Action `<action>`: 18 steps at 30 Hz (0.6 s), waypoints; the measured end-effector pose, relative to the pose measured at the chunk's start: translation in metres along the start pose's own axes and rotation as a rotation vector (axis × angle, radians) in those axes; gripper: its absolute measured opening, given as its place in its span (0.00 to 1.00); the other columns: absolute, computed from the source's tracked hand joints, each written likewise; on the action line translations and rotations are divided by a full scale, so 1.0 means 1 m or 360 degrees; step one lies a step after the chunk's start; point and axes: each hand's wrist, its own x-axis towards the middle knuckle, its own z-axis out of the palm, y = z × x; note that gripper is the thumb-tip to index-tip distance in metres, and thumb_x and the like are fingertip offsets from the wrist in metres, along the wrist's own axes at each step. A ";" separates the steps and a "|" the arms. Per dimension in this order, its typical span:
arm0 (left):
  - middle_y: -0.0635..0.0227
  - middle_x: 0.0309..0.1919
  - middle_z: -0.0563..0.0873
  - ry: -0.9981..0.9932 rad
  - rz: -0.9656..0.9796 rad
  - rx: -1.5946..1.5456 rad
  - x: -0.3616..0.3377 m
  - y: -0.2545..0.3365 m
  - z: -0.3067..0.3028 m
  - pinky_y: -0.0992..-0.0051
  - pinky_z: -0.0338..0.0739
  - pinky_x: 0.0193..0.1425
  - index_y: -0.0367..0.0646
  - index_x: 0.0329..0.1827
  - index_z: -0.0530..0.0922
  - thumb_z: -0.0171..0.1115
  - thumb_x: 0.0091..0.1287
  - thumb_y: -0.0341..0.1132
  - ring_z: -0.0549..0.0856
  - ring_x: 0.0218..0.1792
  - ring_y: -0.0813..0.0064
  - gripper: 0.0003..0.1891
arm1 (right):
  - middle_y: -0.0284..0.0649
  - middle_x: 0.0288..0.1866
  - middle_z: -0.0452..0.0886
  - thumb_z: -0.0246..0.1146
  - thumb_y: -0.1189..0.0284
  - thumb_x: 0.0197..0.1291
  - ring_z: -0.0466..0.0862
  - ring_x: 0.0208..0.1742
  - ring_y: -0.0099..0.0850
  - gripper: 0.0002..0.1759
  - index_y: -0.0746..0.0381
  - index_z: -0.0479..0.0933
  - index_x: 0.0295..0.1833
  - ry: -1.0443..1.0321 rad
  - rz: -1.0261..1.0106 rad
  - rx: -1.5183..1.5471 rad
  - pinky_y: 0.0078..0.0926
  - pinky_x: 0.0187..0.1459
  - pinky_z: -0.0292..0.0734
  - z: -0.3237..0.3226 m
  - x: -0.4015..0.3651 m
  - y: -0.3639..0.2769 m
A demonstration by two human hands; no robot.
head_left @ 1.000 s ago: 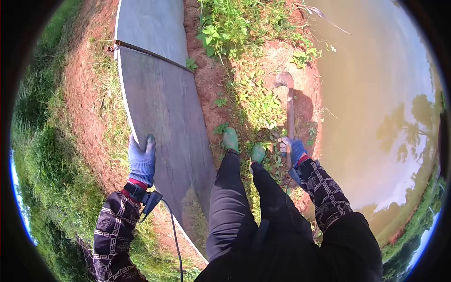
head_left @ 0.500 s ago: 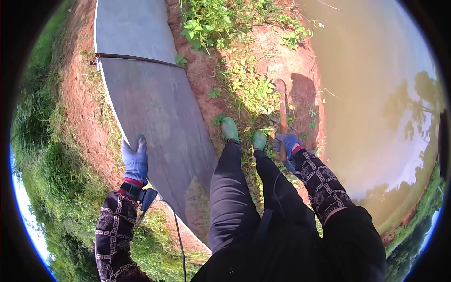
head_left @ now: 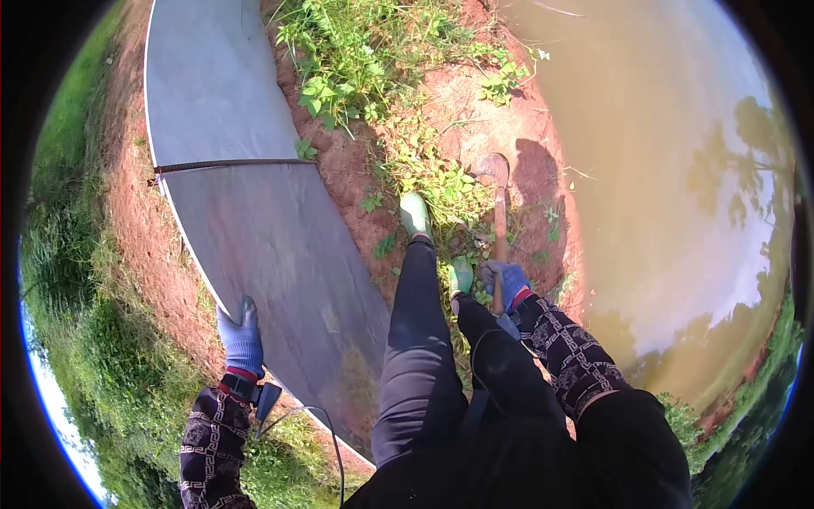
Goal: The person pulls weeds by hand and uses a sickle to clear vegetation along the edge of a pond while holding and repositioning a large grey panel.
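Note:
My left hand (head_left: pixel 241 337), in a blue-grey glove, grips the outer edge of a long grey sheet (head_left: pixel 254 229). The thumb lies on top of the sheet, and the fingers are largely hidden at its edge. My right hand (head_left: pixel 507 280), gloved too, is closed around the wooden handle of a sickle (head_left: pixel 500 216). Its curved, rusty blade points away from me, low over the soil and weeds. A dark ribbed bar (head_left: pixel 233 164) crosses the sheet farther ahead.
Muddy water (head_left: pixel 661 195) lies to the right, beyond a red earth bank (head_left: pixel 538 187). Green weeds (head_left: pixel 339 64) grow between sheet and water. My green shoes (head_left: pixel 415 214) stand on the strip. A cable (head_left: pixel 339 454) runs from a device at my left wrist.
I have stepped forward along the strip, one foot now ahead. The bar and weeds sit nearer in view. Both hands keep their holds, and the sickle's blade has turned slightly.

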 end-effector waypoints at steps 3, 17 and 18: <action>0.63 0.51 0.81 -0.0010 -0.0065 -0.0021 -0.003 -0.002 -0.002 0.76 0.76 0.50 0.37 0.65 0.68 0.66 0.70 0.34 0.79 0.45 0.77 0.25 | 0.29 0.22 0.71 0.63 0.66 0.67 0.70 0.19 0.24 0.09 0.62 0.77 0.42 0.0134 -0.0120 -0.0032 0.23 0.22 0.69 0.028 -0.036 -0.053; 0.63 0.55 0.79 0.0066 -0.0197 -0.0002 -0.004 0.010 0.002 0.71 0.75 0.61 0.35 0.65 0.68 0.66 0.67 0.28 0.78 0.53 0.74 0.25 | 0.30 0.20 0.68 0.55 0.62 0.70 0.70 0.18 0.29 0.12 0.54 0.68 0.33 0.0847 -0.0751 0.0595 0.32 0.19 0.67 0.050 0.165 -0.283; 0.63 0.53 0.80 0.0118 -0.0317 -0.0054 -0.002 0.019 0.007 0.71 0.75 0.61 0.35 0.64 0.68 0.69 0.65 0.32 0.78 0.52 0.74 0.27 | 0.34 0.17 0.70 0.61 0.66 0.60 0.69 0.16 0.32 0.11 0.56 0.71 0.27 0.0191 -0.0652 0.0435 0.31 0.19 0.66 0.014 0.268 -0.262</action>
